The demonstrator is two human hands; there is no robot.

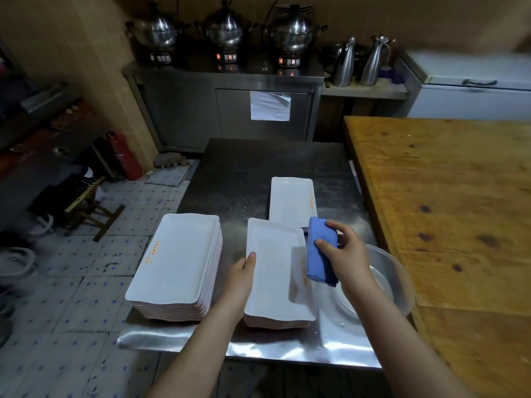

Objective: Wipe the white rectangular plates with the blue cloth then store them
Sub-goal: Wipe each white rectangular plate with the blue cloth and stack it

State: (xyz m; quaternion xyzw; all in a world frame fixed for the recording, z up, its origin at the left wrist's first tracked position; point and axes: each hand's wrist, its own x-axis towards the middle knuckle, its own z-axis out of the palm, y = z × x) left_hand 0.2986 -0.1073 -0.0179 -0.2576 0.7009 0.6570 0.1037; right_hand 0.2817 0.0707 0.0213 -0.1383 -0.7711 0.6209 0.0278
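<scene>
A tall stack of white rectangular plates [178,259] stands at the front left of the steel table [253,173]. A shorter stack [274,271] lies in the middle, and my left hand [244,272] grips the left edge of its top plate, thumb on the rim. My right hand [344,251] holds the folded blue cloth [319,254] over that plate's right edge. A single white plate [291,201] lies farther back.
A clear plastic basin [393,277] sits at the table's right front, partly under my right arm. A wooden table [448,202] adjoins on the right. Behind stand a steel cabinet [224,107] with pots and two steel jugs [359,61]. A stool [86,208] and fire extinguisher [123,156] stand on the tiled floor at left.
</scene>
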